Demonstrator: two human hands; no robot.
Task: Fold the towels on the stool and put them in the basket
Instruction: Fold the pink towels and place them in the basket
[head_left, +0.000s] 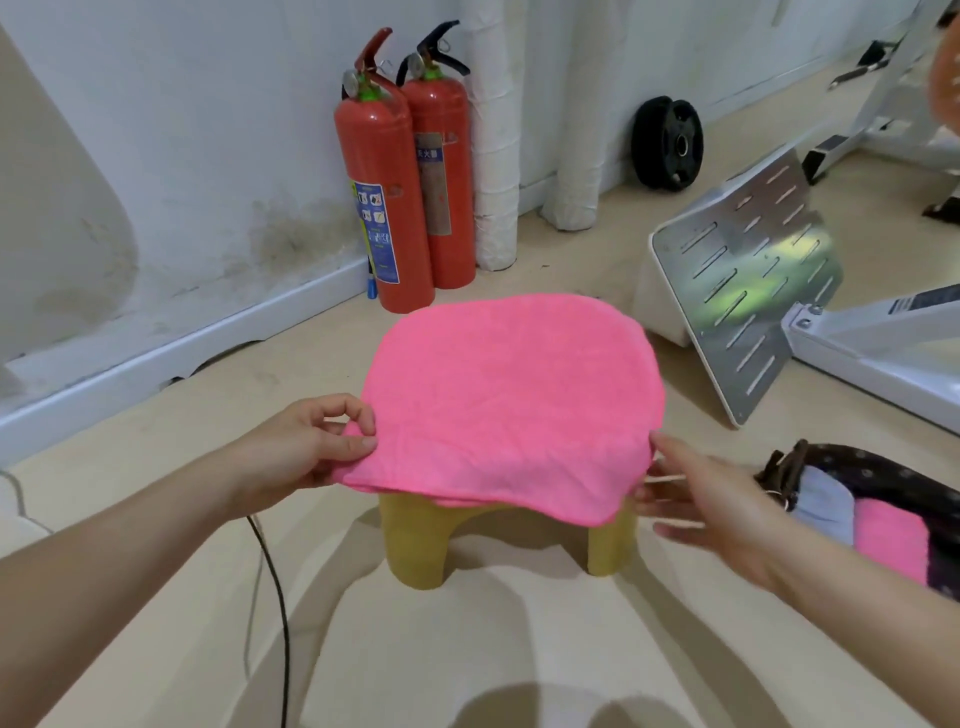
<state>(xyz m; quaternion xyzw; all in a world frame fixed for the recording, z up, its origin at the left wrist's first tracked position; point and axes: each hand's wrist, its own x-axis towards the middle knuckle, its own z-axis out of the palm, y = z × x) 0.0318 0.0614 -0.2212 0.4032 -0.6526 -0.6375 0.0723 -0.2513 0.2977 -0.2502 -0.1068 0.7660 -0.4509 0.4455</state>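
Pinching the near-left corner of the pink towel (509, 395): left grip (311, 447), thumb and fingertips closed on the hem. Right grip (711, 499) has its fingers spread and is motion-blurred just beside the near-right corner; can't tell if it touches.

Towel is spread flat over the yellow stool (415, 545), near edge overhanging the stool's near edge, long axis roughly left-right. Both grips are on the near side, so my guess is the fold goes away from the person, near edge to far edge.

Basket (883, 467) is on the floor right of the stool, nearer the right grip.

Writing: the fire extinguishers (384, 208) carry labels with pictograms and Chinese characters, too blurred to read.
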